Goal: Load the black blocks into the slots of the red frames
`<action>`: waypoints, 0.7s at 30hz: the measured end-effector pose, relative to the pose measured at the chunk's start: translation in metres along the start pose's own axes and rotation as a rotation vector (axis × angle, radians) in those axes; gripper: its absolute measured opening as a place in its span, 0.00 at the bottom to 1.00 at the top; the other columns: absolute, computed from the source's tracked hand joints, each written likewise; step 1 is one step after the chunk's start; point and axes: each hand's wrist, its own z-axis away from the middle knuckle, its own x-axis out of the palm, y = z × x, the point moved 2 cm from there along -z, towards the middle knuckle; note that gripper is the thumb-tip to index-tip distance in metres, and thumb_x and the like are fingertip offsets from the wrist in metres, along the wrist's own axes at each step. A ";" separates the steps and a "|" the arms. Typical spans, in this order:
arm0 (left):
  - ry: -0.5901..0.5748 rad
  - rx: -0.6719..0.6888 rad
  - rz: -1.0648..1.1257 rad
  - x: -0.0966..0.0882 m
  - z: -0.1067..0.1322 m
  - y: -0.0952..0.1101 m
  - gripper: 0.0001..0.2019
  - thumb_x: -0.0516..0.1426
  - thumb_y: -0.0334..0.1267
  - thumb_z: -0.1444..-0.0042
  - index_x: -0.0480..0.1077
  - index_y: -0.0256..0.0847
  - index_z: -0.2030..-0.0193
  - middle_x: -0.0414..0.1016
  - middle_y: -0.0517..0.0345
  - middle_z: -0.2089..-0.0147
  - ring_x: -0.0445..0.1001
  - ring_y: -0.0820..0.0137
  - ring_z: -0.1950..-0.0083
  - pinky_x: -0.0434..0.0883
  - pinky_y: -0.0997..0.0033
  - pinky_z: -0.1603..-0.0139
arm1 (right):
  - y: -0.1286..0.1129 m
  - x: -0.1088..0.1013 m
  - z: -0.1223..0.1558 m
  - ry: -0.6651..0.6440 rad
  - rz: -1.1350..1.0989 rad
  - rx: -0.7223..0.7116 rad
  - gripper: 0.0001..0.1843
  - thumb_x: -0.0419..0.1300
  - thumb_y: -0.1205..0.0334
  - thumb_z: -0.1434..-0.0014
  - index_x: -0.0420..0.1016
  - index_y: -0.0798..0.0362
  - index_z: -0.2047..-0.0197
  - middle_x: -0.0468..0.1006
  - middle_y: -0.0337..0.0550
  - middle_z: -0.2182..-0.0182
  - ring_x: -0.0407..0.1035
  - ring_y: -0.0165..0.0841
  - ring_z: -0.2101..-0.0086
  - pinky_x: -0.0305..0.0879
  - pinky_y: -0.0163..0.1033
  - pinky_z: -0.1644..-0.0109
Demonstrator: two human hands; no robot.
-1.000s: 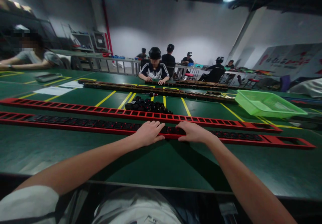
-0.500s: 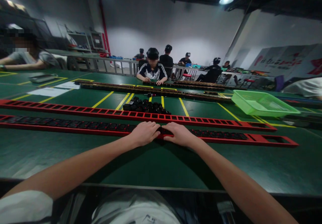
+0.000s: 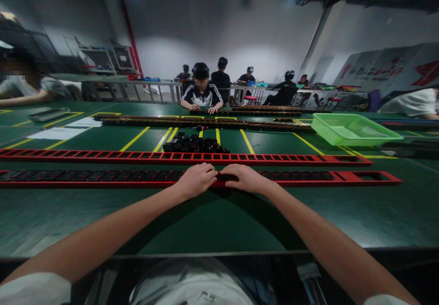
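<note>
Both hands meet over a long red slotted frame (image 3: 113,184) lying across the table in front of me. Flat black parts (image 3: 133,175) with small red spots fill much of its row, on either side of my hands. My left hand (image 3: 197,179) bends its fingers over the frame, left of the middle. Just to the right, my right hand (image 3: 243,178) is curled over the same strip, with a narrow gap between the hands. What lies under the fingertips is hidden. Behind runs a second red frame (image 3: 192,163) with open slots, and beyond it a heap of black parts (image 3: 195,145).
A green plastic basket (image 3: 356,129) stands at the back right. Long dark strips (image 3: 164,121) cross the table farther back, with paper sheets (image 3: 56,133) at left. Opposite sits a person (image 3: 202,92) at work; another person (image 3: 30,85) is at the left.
The camera view has tilted and shifted slightly, so the frames look more level. Both hands stay at the same spot on the near frame, their fingers little changed.
</note>
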 end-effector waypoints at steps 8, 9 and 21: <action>-0.030 -0.011 0.128 -0.005 0.001 0.000 0.11 0.52 0.35 0.34 0.69 0.37 0.48 0.74 0.50 0.51 0.71 0.63 0.49 0.70 0.62 0.46 | -0.002 0.000 0.000 -0.008 0.002 0.016 0.21 0.63 0.60 0.39 0.73 0.52 0.43 0.77 0.50 0.49 0.71 0.41 0.50 0.65 0.45 0.44; -0.034 -0.021 0.142 -0.006 0.001 0.000 0.11 0.52 0.35 0.34 0.69 0.38 0.48 0.74 0.50 0.52 0.71 0.63 0.50 0.70 0.62 0.47 | -0.002 0.000 0.000 -0.005 -0.001 0.021 0.21 0.63 0.60 0.39 0.73 0.52 0.43 0.77 0.50 0.48 0.71 0.41 0.49 0.65 0.45 0.44; -0.068 -0.044 0.182 -0.011 0.000 0.001 0.07 0.52 0.35 0.36 0.67 0.39 0.53 0.72 0.52 0.54 0.69 0.64 0.53 0.69 0.64 0.50 | -0.005 -0.003 0.002 -0.015 -0.004 0.019 0.18 0.62 0.59 0.37 0.72 0.50 0.44 0.76 0.47 0.50 0.70 0.40 0.50 0.66 0.44 0.45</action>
